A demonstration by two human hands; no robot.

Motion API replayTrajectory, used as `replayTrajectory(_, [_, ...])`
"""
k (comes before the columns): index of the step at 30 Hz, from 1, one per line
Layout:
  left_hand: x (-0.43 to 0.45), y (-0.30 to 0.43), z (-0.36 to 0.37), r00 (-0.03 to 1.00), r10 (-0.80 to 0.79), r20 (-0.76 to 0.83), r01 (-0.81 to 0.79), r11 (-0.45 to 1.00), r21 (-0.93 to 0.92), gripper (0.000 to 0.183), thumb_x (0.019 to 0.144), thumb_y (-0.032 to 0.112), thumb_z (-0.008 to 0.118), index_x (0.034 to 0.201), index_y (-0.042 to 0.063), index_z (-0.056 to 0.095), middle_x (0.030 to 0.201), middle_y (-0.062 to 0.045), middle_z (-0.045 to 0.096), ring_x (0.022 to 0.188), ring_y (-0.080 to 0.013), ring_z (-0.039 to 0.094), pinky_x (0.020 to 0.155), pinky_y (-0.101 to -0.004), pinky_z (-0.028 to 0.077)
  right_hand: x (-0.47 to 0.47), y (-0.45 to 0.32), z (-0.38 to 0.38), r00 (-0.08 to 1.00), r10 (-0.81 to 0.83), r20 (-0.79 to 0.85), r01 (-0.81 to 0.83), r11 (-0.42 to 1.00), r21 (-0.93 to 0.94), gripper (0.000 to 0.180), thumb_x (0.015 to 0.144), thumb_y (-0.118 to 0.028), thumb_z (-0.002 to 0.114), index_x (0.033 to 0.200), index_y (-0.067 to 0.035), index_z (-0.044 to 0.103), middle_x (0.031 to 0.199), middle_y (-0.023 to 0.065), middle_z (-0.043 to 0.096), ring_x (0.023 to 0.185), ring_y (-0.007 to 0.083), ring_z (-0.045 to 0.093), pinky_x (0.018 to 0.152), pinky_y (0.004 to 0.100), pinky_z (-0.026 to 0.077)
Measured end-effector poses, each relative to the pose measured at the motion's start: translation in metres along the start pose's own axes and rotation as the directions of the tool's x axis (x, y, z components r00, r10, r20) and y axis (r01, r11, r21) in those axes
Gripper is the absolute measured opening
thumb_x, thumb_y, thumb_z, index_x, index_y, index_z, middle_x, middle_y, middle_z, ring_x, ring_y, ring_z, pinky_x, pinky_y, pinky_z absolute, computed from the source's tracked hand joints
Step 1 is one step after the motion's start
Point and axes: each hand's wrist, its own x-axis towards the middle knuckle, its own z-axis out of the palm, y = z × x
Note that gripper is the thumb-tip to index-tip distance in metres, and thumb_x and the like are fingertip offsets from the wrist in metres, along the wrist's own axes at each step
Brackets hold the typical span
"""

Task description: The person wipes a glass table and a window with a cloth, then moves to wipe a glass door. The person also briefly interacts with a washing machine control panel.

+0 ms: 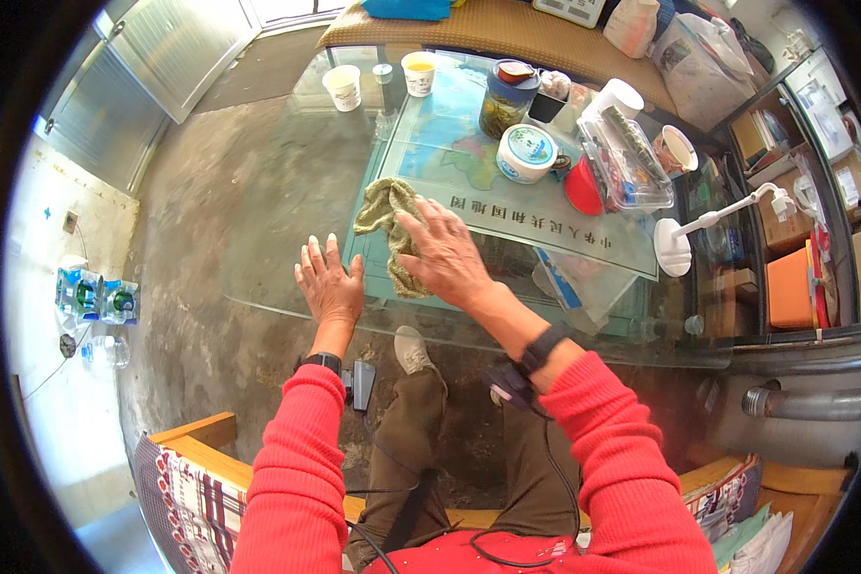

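Observation:
A crumpled olive-green cloth (386, 197) lies on the glass tabletop (280, 276). My right hand (445, 251) rests over the cloth's right side, holding it under the palm and fingers. To the left, my left hand (332, 283) is empty, its fingers apart, palm down at or just above the glass near the front edge; contact cannot be made out. Beneath the glass, beyond the cloth, is a printed map (430, 143) with a line of large characters. Both wrists wear black straps with small devices and cables.
Two paper cups (341, 87) stand at the far side. Farther right are a lidded jar (508, 100), a white tub (527, 153), a red object (583, 188), a clear plastic box (628, 161) and a white stand (673, 247). A wooden chair (208, 459) is below me.

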Motion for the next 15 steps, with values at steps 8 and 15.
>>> replayTrajectory(8, [0.000,0.000,0.000,0.999,0.018,-0.046,-0.018,1.000,0.000,0.055,0.083,0.042,0.049,0.128,0.013,0.037,0.136,-0.014,0.031,0.127,-0.0283,0.026,0.104,-0.0466,0.020,0.012,0.003,0.056,0.995,0.062,0.084,-0.050,0.990,-0.134,0.053,0.079,-0.037,0.056,0.124,-0.012,0.044,0.134,0.0135,0.034,0.126,0.0320,0.028,0.103,0.0484,0.021])
replayTrajectory(15, [0.000,0.001,-0.002,0.999,0.021,-0.040,-0.021,1.000,0.001,0.054,0.084,0.041,0.049,0.128,0.014,0.037,0.136,-0.014,0.031,0.127,-0.0279,0.026,0.104,-0.0458,0.019,0.009,0.013,0.062,0.996,0.073,0.048,-0.060,0.973,-0.225,0.045,0.081,-0.026,0.051,0.123,-0.011,0.045,0.130,0.0104,0.041,0.124,0.0284,0.034,0.103,0.0464,0.022])
